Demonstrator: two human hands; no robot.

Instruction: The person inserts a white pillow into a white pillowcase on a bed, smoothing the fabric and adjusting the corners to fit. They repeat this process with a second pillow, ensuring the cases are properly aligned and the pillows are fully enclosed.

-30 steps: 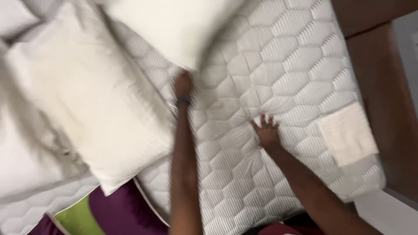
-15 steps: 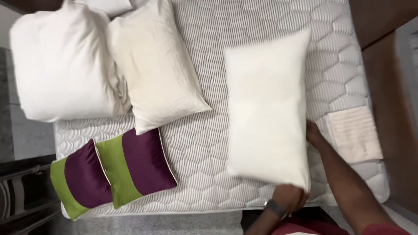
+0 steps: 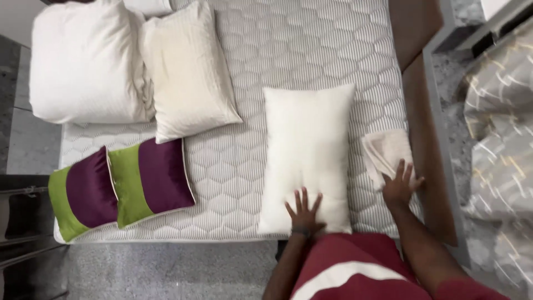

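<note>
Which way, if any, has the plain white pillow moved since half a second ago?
Yes. The plain white pillow has shifted away from the folded cloth, which it overlapped before; a strip of mattress now shows between them.

White and cream pillows: three, namely big white pillow [image 3: 89, 64] far left, cream pillow [image 3: 186, 69] beside it, long white pillow [image 3: 308, 158] near right. Purple-green cushions: two, [image 3: 78, 194] and [image 3: 150, 180], near left. Folded cloth [image 3: 386, 153]: one. Mattress [image 3: 311, 44]: one.
</note>
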